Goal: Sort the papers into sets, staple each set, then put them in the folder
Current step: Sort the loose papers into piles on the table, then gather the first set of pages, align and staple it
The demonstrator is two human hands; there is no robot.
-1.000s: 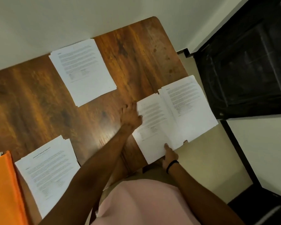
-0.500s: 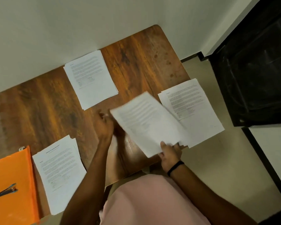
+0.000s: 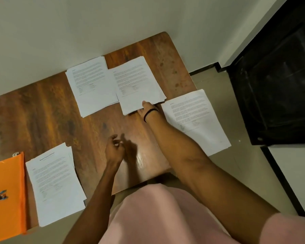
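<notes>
the table [image 3: 48,117] is varnished wood, grainy, glossy where light reflects near its front edge. the back right paper set [image 3: 139,81] is matt white paper. the folder [image 3: 7,173] looks like smooth orange plastic. the pink garment [image 3: 157,217] is matt cloth.

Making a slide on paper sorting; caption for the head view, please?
Right hand pinches one paper stack beside a second stack on the table; left hand hovers empty.
</notes>
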